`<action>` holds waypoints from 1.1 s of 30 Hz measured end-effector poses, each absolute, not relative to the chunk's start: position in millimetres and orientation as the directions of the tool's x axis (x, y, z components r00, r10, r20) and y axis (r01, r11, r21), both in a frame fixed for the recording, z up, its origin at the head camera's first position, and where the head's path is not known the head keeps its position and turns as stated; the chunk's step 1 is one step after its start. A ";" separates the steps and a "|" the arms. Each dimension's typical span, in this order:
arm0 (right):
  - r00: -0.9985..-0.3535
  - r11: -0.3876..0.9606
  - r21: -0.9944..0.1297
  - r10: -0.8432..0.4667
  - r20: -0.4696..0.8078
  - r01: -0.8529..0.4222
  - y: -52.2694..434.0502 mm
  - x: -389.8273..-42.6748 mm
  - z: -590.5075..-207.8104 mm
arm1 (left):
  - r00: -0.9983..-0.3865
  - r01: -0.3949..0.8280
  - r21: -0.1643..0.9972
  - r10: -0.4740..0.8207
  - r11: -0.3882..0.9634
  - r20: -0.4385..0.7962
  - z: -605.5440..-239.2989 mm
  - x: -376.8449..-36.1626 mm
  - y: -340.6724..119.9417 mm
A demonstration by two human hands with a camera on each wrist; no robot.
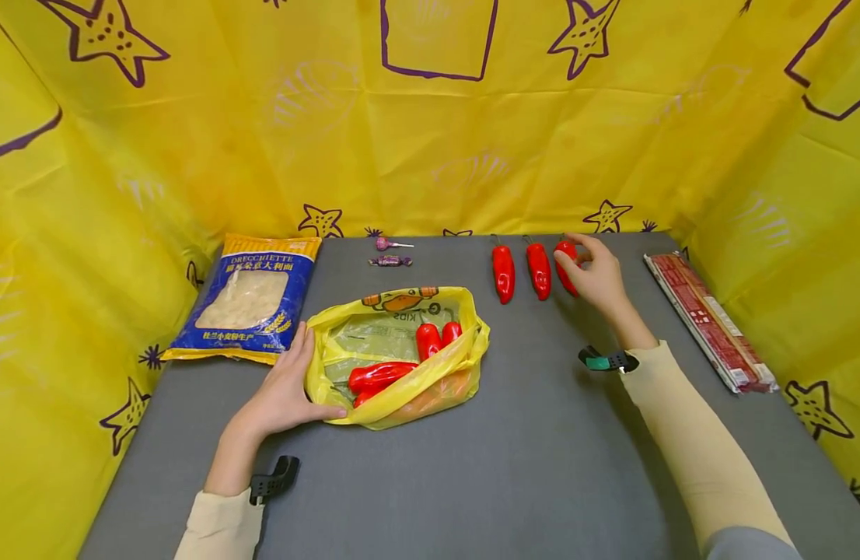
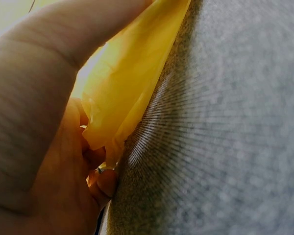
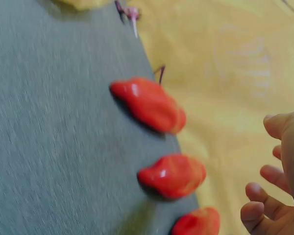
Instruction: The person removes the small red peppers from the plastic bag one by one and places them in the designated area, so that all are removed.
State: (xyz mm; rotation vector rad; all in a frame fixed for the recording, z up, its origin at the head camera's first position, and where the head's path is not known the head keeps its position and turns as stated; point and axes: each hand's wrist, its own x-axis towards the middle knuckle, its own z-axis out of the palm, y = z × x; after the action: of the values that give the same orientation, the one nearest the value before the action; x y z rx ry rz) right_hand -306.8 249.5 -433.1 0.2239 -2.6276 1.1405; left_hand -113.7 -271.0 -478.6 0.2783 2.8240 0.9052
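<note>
My left hand (image 1: 283, 385) holds the left side of a yellow plastic bag (image 1: 402, 412), thumb along its front rim. In the left wrist view the fingers (image 2: 104, 183) bend beside the yellow plastic. Several red peppers (image 1: 381, 377) lie inside the open-mouthed bag, partly hidden by its front wall. At the back right my right hand (image 1: 598, 280) reaches over the rightmost loose red pepper (image 1: 567, 285), partly covering it. Its fingers (image 3: 257, 191) are spread and loosely bent in the right wrist view, with a gap from the peppers. Two more red peppers, a middle one (image 1: 538, 271) and a left one (image 1: 503, 274), lie alongside.
A blue and yellow orecchiette pasta bag (image 1: 244, 299) lies at the left. Behind the plastic bag are a lollipop (image 1: 388, 243) and a purple wrapped candy (image 1: 390, 261). A long red package (image 1: 710, 323) lies at the right edge. Yellow cloth (image 1: 430, 155) walls the grey table.
</note>
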 end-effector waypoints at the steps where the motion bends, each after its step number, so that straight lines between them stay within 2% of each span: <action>1: -0.950 0.675 -0.692 -0.040 0.311 -0.255 246.5 -304.5 -431.4 | -0.969 0.128 0.586 0.226 0.800 -0.096 -478.5 -114.0 -271.2; 19: -0.890 0.592 -0.671 -0.217 0.401 -0.446 186.0 -283.4 -416.9 | -0.969 0.115 0.589 0.220 0.800 -0.110 -477.5 -113.0 -270.7; 26: -0.869 0.553 -0.671 -0.333 0.366 -0.494 158.4 -287.0 -416.4 | -0.967 0.114 0.586 0.224 0.802 -0.119 -478.5 -114.4 -271.4; 33: -0.819 0.509 -0.655 -0.463 0.339 -0.559 123.8 -290.0 -401.9 | -0.967 0.105 0.590 0.220 0.801 -0.126 -477.4 -114.1 -271.0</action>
State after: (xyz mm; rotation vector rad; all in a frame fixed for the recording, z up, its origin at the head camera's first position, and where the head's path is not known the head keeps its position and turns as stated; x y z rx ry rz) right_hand -290.0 123.8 -401.9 0.8919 -2.6224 1.2059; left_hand -114.1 -271.0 -477.4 0.2550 2.8006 0.9008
